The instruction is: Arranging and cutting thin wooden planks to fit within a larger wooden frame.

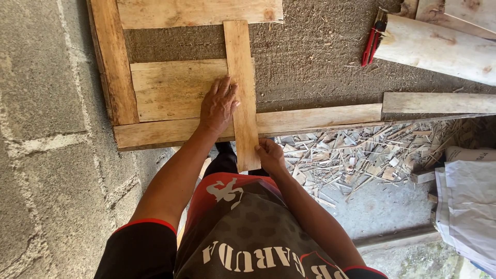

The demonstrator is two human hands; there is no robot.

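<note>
A narrow upright wooden slat (243, 77) lies across a workbench, over a wider flat board (173, 88) and a long horizontal batten (320, 118). My left hand (218, 106) presses flat on the slat's left edge and the wide board beside it, fingers spread. At the slat's near end, which overhangs the bench edge, my right hand (269, 155) grips it from the right side.
A vertical plank (111, 59) frames the bench's left side. Another board (199, 11) lies at the top. A red-handled tool (372, 41) and pale planks (439, 49) sit at upper right. Wood offcuts (361, 155) litter the floor; white sacks (467, 201) lie at right.
</note>
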